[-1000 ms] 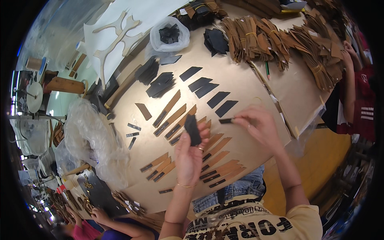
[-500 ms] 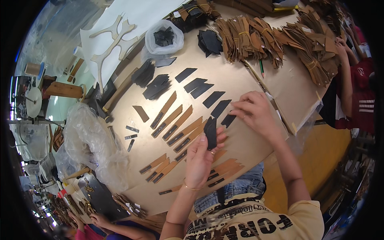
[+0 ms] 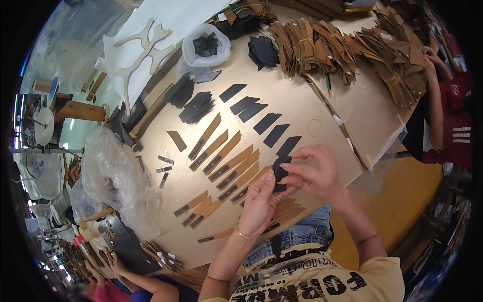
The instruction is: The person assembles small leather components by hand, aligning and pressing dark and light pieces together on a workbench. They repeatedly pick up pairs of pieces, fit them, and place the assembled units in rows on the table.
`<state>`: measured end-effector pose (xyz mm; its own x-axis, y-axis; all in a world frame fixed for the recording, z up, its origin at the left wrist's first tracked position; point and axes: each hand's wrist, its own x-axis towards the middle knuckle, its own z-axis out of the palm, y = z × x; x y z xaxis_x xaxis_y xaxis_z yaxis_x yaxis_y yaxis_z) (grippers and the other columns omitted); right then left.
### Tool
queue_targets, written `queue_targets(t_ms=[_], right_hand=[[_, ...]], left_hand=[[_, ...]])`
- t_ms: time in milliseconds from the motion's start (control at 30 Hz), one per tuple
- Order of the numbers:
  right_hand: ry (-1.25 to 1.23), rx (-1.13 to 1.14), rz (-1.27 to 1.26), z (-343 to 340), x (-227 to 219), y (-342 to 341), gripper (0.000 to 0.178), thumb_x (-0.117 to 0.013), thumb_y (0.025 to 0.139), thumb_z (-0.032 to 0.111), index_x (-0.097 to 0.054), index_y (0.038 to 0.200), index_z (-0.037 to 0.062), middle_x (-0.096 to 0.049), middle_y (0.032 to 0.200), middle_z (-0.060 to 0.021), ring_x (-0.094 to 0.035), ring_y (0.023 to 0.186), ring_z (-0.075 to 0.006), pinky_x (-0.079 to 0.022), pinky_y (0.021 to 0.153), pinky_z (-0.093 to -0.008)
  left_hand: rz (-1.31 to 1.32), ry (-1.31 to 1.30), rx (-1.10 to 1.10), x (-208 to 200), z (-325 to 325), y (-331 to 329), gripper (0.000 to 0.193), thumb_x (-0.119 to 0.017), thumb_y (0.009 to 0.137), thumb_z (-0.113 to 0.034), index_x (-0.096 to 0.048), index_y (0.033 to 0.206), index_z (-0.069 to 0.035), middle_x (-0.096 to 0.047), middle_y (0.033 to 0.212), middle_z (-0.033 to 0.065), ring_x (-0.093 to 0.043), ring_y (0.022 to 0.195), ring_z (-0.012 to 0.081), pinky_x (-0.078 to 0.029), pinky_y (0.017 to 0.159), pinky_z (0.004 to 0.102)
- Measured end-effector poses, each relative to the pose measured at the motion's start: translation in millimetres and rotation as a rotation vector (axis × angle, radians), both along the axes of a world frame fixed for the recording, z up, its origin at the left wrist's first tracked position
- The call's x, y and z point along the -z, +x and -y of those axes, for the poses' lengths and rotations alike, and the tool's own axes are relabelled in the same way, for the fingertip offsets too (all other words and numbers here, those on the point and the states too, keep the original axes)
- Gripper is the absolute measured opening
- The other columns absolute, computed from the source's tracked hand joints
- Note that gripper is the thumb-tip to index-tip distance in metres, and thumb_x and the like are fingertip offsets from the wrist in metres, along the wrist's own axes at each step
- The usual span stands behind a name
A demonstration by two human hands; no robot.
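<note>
My left hand point(image 3: 255, 205) grips a small stack of black leather pieces point(image 3: 280, 168) near the table's front edge. My right hand point(image 3: 321, 173) is at the same stack, its thumb and fingers pinching the upper part. Ahead of the hands, a slanting row of single black pieces point(image 3: 275, 134) lies on the table. Left of the hands, brown leather strips point(image 3: 229, 163) are spread side by side, each with a small dark tab at its lower end. More brown strips point(image 3: 288, 210) lie partly hidden behind my hands.
Black piles point(image 3: 197, 106) and a plastic bag of black pieces point(image 3: 205, 46) stand farther back. Bundled brown pieces point(image 3: 307, 48) line the far side. A rubber band point(image 3: 315, 127) and green pencil point(image 3: 328, 84) lie right. Crumpled plastic point(image 3: 113, 181) is left. Co-workers' hands show at both sides.
My right hand has moved back from the row to the stack, leaving a black piece at the row's near end. My left hand with the stack has shifted slightly right.
</note>
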<state>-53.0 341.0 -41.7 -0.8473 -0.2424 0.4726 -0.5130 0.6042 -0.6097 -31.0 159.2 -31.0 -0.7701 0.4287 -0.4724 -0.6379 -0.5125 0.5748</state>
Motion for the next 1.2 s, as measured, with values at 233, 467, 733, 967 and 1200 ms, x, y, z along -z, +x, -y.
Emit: queue_targets(t_ms=[233, 467, 733, 967, 1200], right_hand=[[-0.067, -0.012, 0.114, 0.9, -3.3, 5.1, 0.033, -0.083, 0.071, 0.03, -0.073, 0.1, 0.0166, -0.06, 0.093, -0.0015, -0.057, 0.085, -0.0204, -0.04, 0.079, -0.0357], [0.003, -0.115, 0.101, -6.8, -15.1, 3.8, 0.043, -0.082, 0.071, 0.035, -0.071, 0.107, 0.014, -0.057, 0.093, -0.0018, -0.055, 0.086, -0.0208, -0.041, 0.078, -0.0343], [-0.133, -0.178, 0.428, -5.4, -22.4, 12.3, 0.031, -0.083, 0.073, 0.027, -0.066, 0.092, 0.0095, -0.053, 0.1, -0.0062, -0.053, 0.093, -0.0241, -0.044, 0.077, -0.0349], [-0.102, -0.152, 0.173, -3.6, -17.8, 20.1, 0.028, -0.085, 0.067, 0.017, -0.068, 0.088, 0.0114, -0.058, 0.091, -0.0007, -0.055, 0.079, -0.0191, -0.042, 0.072, -0.0333], [-0.021, -0.098, -0.05, -5.3, -14.9, 28.5, 0.033, -0.086, 0.063, 0.016, -0.073, 0.093, 0.0159, -0.063, 0.087, 0.0046, -0.054, 0.065, -0.0124, -0.037, 0.068, -0.0291]], left_hand=[[-0.014, -0.098, 0.013, -4.1, -4.4, 4.0, 0.036, -0.038, 0.109, -0.028, -0.06, 0.124, -0.003, -0.065, 0.115, 0.005, -0.06, 0.107, 0.0103, -0.048, 0.096, 0.0296], [-0.127, -0.248, 0.157, -8.0, 7.6, 4.4, 0.039, -0.04, 0.108, -0.025, -0.058, 0.129, 0.002, -0.066, 0.116, 0.005, -0.058, 0.105, 0.0074, -0.044, 0.095, 0.024], [-0.252, -0.332, 0.272, -14.9, 11.4, 9.2, 0.039, -0.038, 0.109, -0.024, -0.057, 0.128, 0.004, -0.066, 0.11, 0.0028, -0.054, 0.1, 0.0056, -0.043, 0.094, 0.0236], [-0.151, -0.255, 0.265, -9.6, 17.1, 12.0, 0.036, -0.04, 0.109, -0.026, -0.06, 0.119, 0.002, -0.064, 0.106, -0.002, -0.051, 0.095, 0.0014, -0.043, 0.089, 0.021], [0.004, -0.032, 0.222, -3.4, 16.5, 17.8, 0.035, -0.042, 0.108, -0.029, -0.063, 0.116, -0.002, -0.066, 0.105, -0.0019, -0.056, 0.092, 0.0028, -0.046, 0.088, 0.023]])
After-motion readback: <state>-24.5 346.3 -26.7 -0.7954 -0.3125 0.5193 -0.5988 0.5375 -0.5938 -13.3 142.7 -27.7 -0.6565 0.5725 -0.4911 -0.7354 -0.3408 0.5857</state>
